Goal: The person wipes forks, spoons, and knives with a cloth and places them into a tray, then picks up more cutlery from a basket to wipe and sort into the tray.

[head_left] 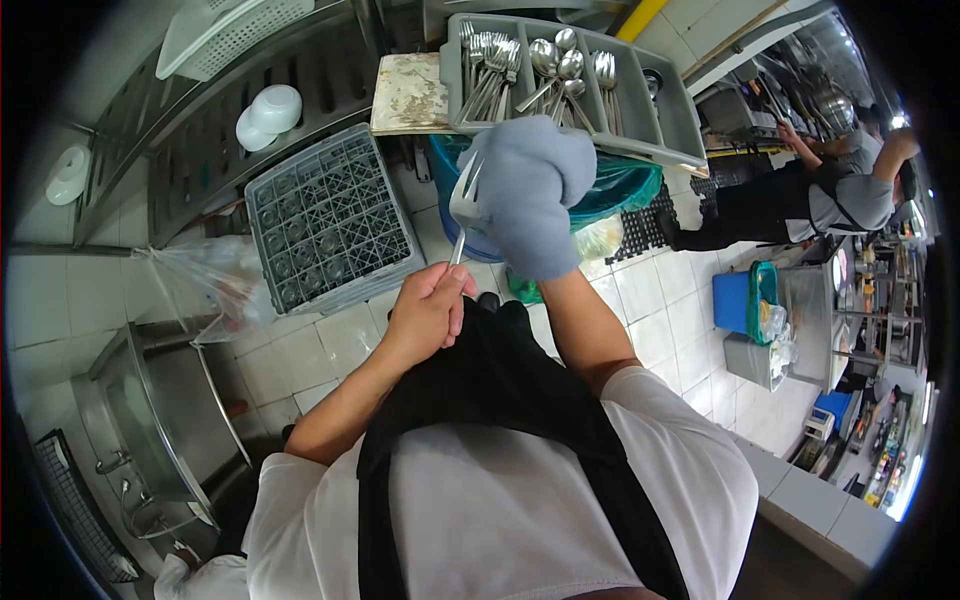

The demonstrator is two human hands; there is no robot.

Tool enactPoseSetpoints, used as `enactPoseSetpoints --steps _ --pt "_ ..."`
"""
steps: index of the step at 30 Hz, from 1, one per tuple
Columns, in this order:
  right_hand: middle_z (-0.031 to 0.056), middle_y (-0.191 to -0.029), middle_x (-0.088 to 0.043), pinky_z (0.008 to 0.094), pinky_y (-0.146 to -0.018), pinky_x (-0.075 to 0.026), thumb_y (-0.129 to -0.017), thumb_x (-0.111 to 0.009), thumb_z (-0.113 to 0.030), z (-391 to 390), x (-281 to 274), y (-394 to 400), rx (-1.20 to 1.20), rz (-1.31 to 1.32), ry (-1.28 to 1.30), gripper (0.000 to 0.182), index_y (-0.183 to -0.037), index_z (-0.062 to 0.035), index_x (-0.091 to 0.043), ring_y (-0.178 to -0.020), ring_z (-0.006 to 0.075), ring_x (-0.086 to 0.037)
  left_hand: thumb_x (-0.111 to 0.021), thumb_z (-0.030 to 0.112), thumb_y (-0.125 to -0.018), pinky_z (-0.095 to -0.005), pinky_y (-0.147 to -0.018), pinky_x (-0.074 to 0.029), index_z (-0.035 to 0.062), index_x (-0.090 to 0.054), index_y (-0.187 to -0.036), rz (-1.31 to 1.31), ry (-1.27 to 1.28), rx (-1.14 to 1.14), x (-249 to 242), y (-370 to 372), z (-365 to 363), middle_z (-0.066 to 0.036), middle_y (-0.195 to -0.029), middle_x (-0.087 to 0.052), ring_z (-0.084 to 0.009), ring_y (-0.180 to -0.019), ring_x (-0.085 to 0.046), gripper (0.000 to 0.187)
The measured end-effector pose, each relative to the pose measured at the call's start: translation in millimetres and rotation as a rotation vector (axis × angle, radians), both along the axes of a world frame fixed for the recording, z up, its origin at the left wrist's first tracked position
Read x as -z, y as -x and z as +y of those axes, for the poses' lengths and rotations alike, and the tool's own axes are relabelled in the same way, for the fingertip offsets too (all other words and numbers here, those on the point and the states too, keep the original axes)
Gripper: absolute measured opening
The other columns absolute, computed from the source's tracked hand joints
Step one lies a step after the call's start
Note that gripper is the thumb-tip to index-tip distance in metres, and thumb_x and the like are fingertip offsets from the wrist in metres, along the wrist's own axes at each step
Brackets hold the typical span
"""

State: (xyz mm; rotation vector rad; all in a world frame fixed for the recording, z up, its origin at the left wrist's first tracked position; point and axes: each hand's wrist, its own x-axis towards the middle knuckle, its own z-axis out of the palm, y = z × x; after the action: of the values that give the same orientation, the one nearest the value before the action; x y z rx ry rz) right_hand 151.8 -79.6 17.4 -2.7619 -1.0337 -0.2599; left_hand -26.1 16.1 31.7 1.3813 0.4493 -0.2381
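Observation:
My left hand (430, 311) is closed on the handle of a fork (464, 207), whose tines point up. A grey-blue cloth (535, 190) covers my right hand and hides its fingers, and its left edge lies against the fork's head. Just beyond my hands is a grey cutlery tray (640, 146) with compartments. Forks (492, 72) lie in its left compartment, spoons (568, 68) in the one beside it, and more cutlery (607, 88) farther right.
A grey glass rack (330, 218) stands at left, below a shelf with white bowls (276, 108). A bin with a green liner (625, 186) is under the tray. A metal sink (180, 400) is at lower left. People in aprons (765, 200) stand at right.

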Motion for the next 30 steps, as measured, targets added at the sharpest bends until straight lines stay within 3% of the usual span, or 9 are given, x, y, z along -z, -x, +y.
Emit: enactPoseSetpoints --steps 4,8,10,13,16,19,23,26,30 --pt "0.0097 -0.054 -0.052 0.0380 -0.056 -0.040 -0.047 -0.075 -0.031 -6 -11 15 0.062 0.077 -0.041 0.027 -0.061 -0.0110 -0.064 -0.056 0.0331 -0.057 -0.039 0.031 -0.102 -0.0228 -0.036 -0.033 0.0029 -0.055 -0.086 -0.080 0.050 -0.047 5 -7 3 -0.001 -0.049 -0.046 -0.0087 -0.036 -0.040 0.036" --pt "0.0091 -0.057 -0.055 0.0410 -0.057 -0.040 -0.051 -0.075 -0.028 -16 -34 49 -0.359 -0.027 -0.147 0.023 -0.061 -0.0097 -0.063 -0.059 0.0333 -0.058 -0.039 0.031 -0.102 -0.0223 -0.041 -0.039 0.0035 -0.058 -0.093 -0.038 -0.074 0.050 12 -14 -3 -0.002 -0.055 -0.053 -0.0085 -0.041 -0.046 0.035" --pt "0.0103 -0.061 -0.058 0.0440 -0.060 -0.042 -0.057 -0.075 -0.024 -24 -27 43 -0.343 -0.044 -0.807 0.022 -0.067 -0.0069 -0.063 -0.061 0.0330 -0.059 -0.038 0.031 -0.102 -0.0226 -0.044 -0.041 0.0036 -0.059 -0.093 -0.064 -0.013 0.050 15 -11 -11 -0.003 -0.058 -0.055 -0.0085 -0.044 -0.048 0.035" --pt "0.0138 -0.066 -0.059 0.0447 -0.066 -0.045 -0.060 -0.075 -0.022 -41 -74 34 -0.333 0.172 -0.870 0.023 -0.073 -0.0065 -0.063 -0.066 0.0340 -0.061 -0.038 0.031 -0.102 -0.0231 -0.051 -0.045 0.0028 -0.059 -0.093 -0.070 0.004 0.113 15 -1 -14 -0.004 -0.066 -0.061 -0.0088 -0.054 -0.055 0.036" --pt "0.0128 -0.070 -0.059 0.0407 -0.069 -0.044 -0.056 -0.078 -0.023 -55 -73 40 -0.100 0.258 -0.200 0.028 -0.075 -0.0089 -0.063 -0.072 0.0343 -0.059 -0.041 0.028 -0.102 -0.0236 -0.052 -0.046 0.0003 -0.057 -0.090 -0.184 -0.080 0.143 20 -9 -16 -0.007 -0.068 -0.063 -0.0102 -0.055 -0.057 0.034" --pt "0.0109 -0.069 -0.057 0.0405 -0.066 -0.042 -0.055 -0.079 -0.024 -63 -70 58 -0.223 0.307 -0.148 0.029 -0.072 -0.0088 -0.062 -0.070 0.0339 -0.055 -0.040 0.027 -0.102 -0.0233 -0.053 -0.047 0.0011 -0.056 -0.087 -0.151 -0.100 0.173 27 -22 -22 -0.008 -0.068 -0.062 -0.0114 -0.055 -0.056 0.034" --pt "0.0084 -0.068 -0.055 0.0402 -0.063 -0.039 -0.052 -0.081 -0.025 -74 -110 47 -0.288 -0.070 -0.274 0.030 -0.069 -0.0088 -0.062 -0.067 0.0335 -0.050 -0.041 0.025 -0.101 -0.0235 -0.054 -0.046 0.0030 -0.057 -0.085 -0.163 -0.159 0.295 6 -34 -29 -0.005 -0.067 -0.061 -0.0112 -0.055 -0.056 0.031" --pt "0.0066 -0.069 -0.055 0.0367 -0.060 -0.042 -0.060 -0.077 -0.017 -85 -111 4 -0.234 0.286 -0.392 0.027 -0.076 -0.0066 -0.057 -0.064 0.0276 -0.052 -0.050 0.024 -0.097 -0.0244 -0.055 -0.047 0.0025 -0.058 -0.087 -0.181 -0.237 0.270 11 -35 -28 -0.004 -0.070 -0.062 -0.0107 -0.058 -0.058 0.024" --pt "0.0042 -0.071 -0.056 0.0320 -0.056 -0.045 -0.070 -0.071 -0.007 -102 -102 -31 -0.156 0.801 -0.872 0.026 -0.086 -0.0037 -0.051 -0.060 0.0197 -0.054 -0.059 0.021 -0.092 -0.0275 -0.058 -0.048 0.0023 -0.059 -0.091 -0.178 -0.309 0.258 19 -33 -35 -0.006 -0.074 -0.064 -0.0131 -0.062 -0.061 0.019"
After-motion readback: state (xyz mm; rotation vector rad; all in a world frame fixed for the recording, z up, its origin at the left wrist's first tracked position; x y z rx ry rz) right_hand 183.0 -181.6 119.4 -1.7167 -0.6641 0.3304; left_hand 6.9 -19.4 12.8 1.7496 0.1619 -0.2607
